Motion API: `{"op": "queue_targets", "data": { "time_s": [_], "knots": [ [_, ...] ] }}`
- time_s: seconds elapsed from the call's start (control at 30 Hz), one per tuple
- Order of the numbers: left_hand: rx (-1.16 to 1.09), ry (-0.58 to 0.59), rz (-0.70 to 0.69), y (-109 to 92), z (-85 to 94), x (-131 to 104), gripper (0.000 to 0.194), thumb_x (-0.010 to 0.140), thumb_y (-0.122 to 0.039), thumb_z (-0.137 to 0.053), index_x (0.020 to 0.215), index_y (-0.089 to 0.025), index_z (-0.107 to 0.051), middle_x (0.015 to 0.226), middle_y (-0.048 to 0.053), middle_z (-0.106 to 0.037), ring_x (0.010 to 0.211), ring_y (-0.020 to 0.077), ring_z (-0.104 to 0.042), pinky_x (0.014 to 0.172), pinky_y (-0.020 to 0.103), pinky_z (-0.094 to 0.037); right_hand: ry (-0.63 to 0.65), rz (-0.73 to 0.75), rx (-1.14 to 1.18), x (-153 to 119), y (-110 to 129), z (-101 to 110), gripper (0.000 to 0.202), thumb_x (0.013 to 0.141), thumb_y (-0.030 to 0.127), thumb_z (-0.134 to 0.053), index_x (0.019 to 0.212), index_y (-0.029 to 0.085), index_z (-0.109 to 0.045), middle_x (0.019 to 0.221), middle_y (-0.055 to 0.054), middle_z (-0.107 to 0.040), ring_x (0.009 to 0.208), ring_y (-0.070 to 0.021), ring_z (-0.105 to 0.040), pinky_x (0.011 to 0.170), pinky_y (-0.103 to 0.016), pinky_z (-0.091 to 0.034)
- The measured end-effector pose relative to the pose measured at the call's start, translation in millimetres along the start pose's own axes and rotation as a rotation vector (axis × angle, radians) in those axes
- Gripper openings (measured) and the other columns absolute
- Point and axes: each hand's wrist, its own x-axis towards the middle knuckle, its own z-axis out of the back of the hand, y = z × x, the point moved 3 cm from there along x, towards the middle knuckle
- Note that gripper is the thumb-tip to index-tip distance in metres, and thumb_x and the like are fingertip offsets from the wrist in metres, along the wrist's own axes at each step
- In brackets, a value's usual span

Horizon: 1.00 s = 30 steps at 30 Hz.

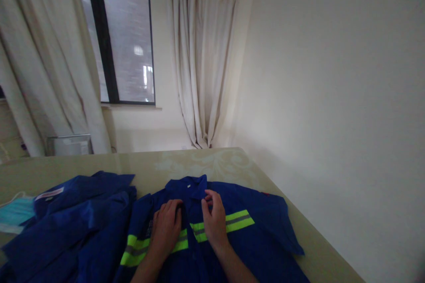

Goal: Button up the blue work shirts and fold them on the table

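Lying on the table (262, 177), the blue shirt (265, 225) is under the left hand (166, 225), fingers curled, and right hand (214, 219), fingers slightly spread; blue clothing (76, 216) and a mask (16, 213) are beside.

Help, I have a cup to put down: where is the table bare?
Bare tabletop runs along the far edge, behind the shirt and rumpled blue clothes, with a strip between the shirt and wall. The left is crowded by those clothes and a mask, the middle by the shirt, left hand and right hand.
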Motion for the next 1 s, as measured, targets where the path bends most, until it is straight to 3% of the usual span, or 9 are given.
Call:
{"op": "queue_targets", "data": {
  "time_s": [0.13,0.27,0.37,0.5,0.57,0.67,0.8,0.9,1.0],
  "knots": [
    [0.062,-0.116,0.062,6,3.1,2,0.034,0.095,-0.011,-0.04,0.115,-0.018,-0.067,0.122,0.01,-0.067,0.113,0.0257,-0.059,0.098,0.039,-0.046,-0.049,-0.064,-0.157,46,-17,1,0.041,0.091,0.036,-0.056,0.125,0.015,-0.062,0.121,-0.015,-0.066,0.1,-0.0239,-0.068,0.094,-0.035,-0.052],
    [0.074,-0.109,0.074,11,0.6,2,0.041,0.095,-0.009,-0.041,0.129,-0.013,-0.062,0.127,0.012,-0.066,0.115,0.0257,-0.059,0.101,0.039,-0.046,0.194,-0.238,-0.276,91,-23,-10,0.041,0.083,0.03,-0.067,0.122,0.016,-0.066,0.106,-0.01,-0.074,0.102,-0.0241,-0.07,0.094,-0.032,-0.05],
    [0.068,-0.103,0.082,13,-2.9,6,0.042,0.096,-0.011,-0.042,0.133,-0.015,-0.061,0.13,0.011,-0.066,0.119,0.0259,-0.058,0.103,0.04,-0.045,0.244,-0.284,-0.305,112,-27,-20,0.041,0.078,0.026,-0.071,0.118,0.017,-0.069,0.096,-0.006,-0.076,0.093,-0.023,-0.072,0.083,-0.029,-0.052],
    [0.015,-0.12,0.117,16,-3.9,16,0.034,0.096,-0.012,-0.044,0.117,-0.015,-0.07,0.128,0.011,-0.066,0.119,0.0255,-0.057,0.104,0.039,-0.045,0.254,-0.324,-0.345,124,-35,-31,0.034,0.086,0.038,-0.063,0.112,0.018,-0.072,0.096,-0.006,-0.077,0.088,-0.021,-0.073,0.077,-0.027,-0.052],
    [-0.022,-0.111,0.118,16,-2.6,23,0.031,0.095,-0.011,-0.045,0.112,-0.016,-0.071,0.124,0.01,-0.068,0.115,0.0247,-0.059,0.101,0.038,-0.045,0.252,-0.34,-0.39,129,-37,-32,0.029,0.085,0.033,-0.063,0.106,0.017,-0.074,0.097,-0.008,-0.077,0.092,-0.0219,-0.072,0.079,-0.027,-0.052],
    [-0.045,-0.106,0.129,16,0.2,31,0.031,0.094,-0.009,-0.045,0.111,-0.017,-0.07,0.117,0.009,-0.069,0.107,0.0242,-0.061,0.097,0.038,-0.047,0.235,-0.351,-0.44,139,-34,-25,0.026,0.081,0.024,-0.061,0.102,0.019,-0.075,0.099,-0.007,-0.077,0.097,-0.0225,-0.071,0.082,-0.027,-0.05],
    [-0.017,-0.108,0.115,15,-0.1,37,0.031,0.092,-0.007,-0.044,0.108,-0.016,-0.069,0.118,0.01,-0.067,0.11,0.0241,-0.059,0.096,0.037,-0.046,0.159,-0.366,-0.433,152,-32,-9,0.019,0.079,0.026,-0.062,0.094,0.021,-0.074,0.103,-0.01,-0.075,0.108,-0.0275,-0.067,0.087,-0.032,-0.048],
    [0.028,-0.077,0.093,13,-4.2,38,0.031,0.093,-0.007,-0.045,0.109,-0.017,-0.069,0.123,0.01,-0.065,0.115,0.0247,-0.058,0.097,0.038,-0.045,0.139,-0.419,-0.33,158,-38,-8,0.009,0.072,0.022,-0.069,0.081,0.021,-0.071,0.099,-0.01,-0.074,0.109,-0.0298,-0.066,0.085,-0.033,-0.048],
    [0.067,-0.058,0.073,12,-7.1,37,0.033,0.094,-0.008,-0.044,0.114,-0.019,-0.067,0.125,0.009,-0.065,0.116,0.0241,-0.058,0.096,0.038,-0.045,0.174,-0.497,-0.091,162,-45,-17,0.01,0.07,0.02,-0.072,0.08,0.021,-0.068,0.087,-0.007,-0.074,0.094,-0.0244,-0.069,0.076,-0.029,-0.05]
  ]
}}
